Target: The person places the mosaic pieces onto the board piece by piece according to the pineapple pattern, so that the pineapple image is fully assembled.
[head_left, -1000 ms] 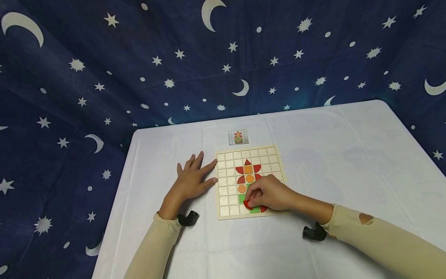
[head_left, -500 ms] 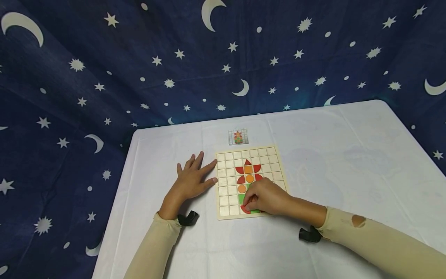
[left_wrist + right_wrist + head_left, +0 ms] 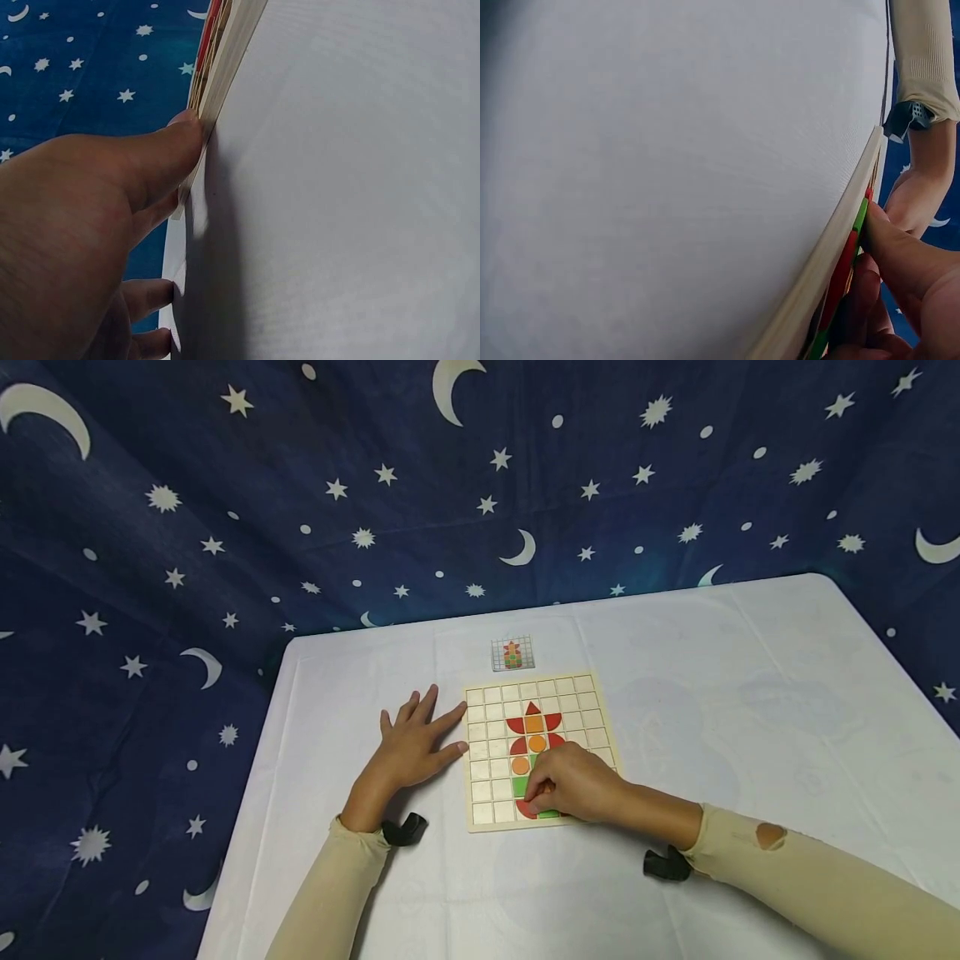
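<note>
A wooden grid board (image 3: 481, 792) lies on the table, bearing a figure of red, orange and green pieces. In the head view my left hand (image 3: 408, 752) rests spread beside it, thumb and index fingertip touching its left edge. The left wrist view shows the thumb (image 3: 169, 154) against that edge. My right hand (image 3: 581, 783) reaches over the lower part of the figure, its fingers curled. Thumb and fingertips hold a red quarter-circle piece (image 3: 525, 811) at the figure's lower left corner, in the bottom row. Several pieces are hidden under this hand.
Behind the board lies a small pattern card (image 3: 513, 653) with a similar figure on a grid. A white cloth (image 3: 735, 710) covers the table. A dark blue star-and-moon curtain (image 3: 420, 485) hangs behind it. Each wrist wears a black device (image 3: 406, 830).
My right hand has moved slightly left and down, bringing the red quarter-circle piece from above the board into the bottom-row cell. The left hand stays where it was.
</note>
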